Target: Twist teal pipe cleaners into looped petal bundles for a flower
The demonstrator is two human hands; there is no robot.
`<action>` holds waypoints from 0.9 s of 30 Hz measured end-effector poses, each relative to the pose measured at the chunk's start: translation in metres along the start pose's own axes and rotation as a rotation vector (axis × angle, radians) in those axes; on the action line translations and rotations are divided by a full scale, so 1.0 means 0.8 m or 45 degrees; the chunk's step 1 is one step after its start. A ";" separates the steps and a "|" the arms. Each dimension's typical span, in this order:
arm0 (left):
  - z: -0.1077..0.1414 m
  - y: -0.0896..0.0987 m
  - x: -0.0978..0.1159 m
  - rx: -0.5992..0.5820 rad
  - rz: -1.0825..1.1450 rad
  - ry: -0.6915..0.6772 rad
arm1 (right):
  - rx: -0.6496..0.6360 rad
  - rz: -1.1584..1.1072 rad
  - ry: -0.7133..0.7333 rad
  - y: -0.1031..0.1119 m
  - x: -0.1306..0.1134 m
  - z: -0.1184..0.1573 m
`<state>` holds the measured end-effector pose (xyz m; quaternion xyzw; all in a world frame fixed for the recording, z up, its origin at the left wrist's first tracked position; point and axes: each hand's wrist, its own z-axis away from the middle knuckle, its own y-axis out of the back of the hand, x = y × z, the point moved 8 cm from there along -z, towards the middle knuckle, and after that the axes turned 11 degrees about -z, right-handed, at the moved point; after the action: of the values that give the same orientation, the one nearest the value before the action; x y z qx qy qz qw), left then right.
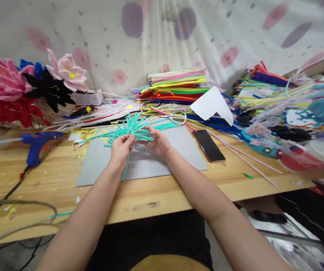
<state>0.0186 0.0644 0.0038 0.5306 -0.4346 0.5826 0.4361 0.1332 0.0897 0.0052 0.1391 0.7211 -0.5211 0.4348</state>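
Observation:
A turquoise flower of many pipe cleaner loops (132,124) fans out over the grey cutting mat (167,165). My left hand (120,149) pinches it near its lower middle, thumb and fingers together. On its right side my right hand (158,141) has its curled fingers at the petals and seems to grip them; the fingertips are partly hidden. One turquoise pipe cleaner (126,169) hangs below my left hand onto the mat. More turquoise pipe cleaners (169,125) lie behind my right hand, close to a pair of scissors (178,117).
A blue glue gun (37,146) with a cord lies at left, below finished flowers (6,79). A phone (208,145) rests at the mat's right edge. Bundled pipe cleaners (175,84) and white paper (211,104) are at the back. Bags and a tub (314,154) crowd the right.

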 end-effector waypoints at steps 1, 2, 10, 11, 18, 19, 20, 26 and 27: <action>-0.001 -0.002 -0.001 -0.045 0.049 0.041 | -0.015 0.009 -0.015 -0.001 0.003 -0.001; -0.002 -0.004 -0.001 -0.082 0.092 0.081 | -0.022 0.051 -0.017 -0.002 0.005 -0.003; -0.009 0.004 -0.004 -0.039 0.115 0.102 | -0.043 0.710 0.153 -0.017 -0.009 -0.006; -0.010 0.007 -0.003 0.012 0.064 0.049 | 0.012 0.792 0.149 -0.012 -0.013 -0.006; -0.014 0.024 -0.005 0.297 -0.167 -0.153 | 0.163 0.782 -0.197 0.005 -0.006 0.006; -0.016 0.023 -0.010 0.267 -0.159 -0.110 | 0.187 0.752 -0.238 0.007 -0.003 0.007; -0.017 0.020 -0.014 0.221 -0.142 -0.061 | 0.208 0.738 -0.251 0.009 -0.002 0.008; -0.022 0.014 -0.025 0.074 -0.023 0.077 | 0.111 0.897 -0.078 0.013 -0.001 0.003; -0.023 0.017 -0.023 0.101 -0.044 0.049 | 0.097 0.937 -0.099 0.014 0.001 0.003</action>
<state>0.0019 0.0780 -0.0163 0.5435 -0.3935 0.6019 0.4329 0.1409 0.0922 -0.0028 0.3853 0.5860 -0.3611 0.6146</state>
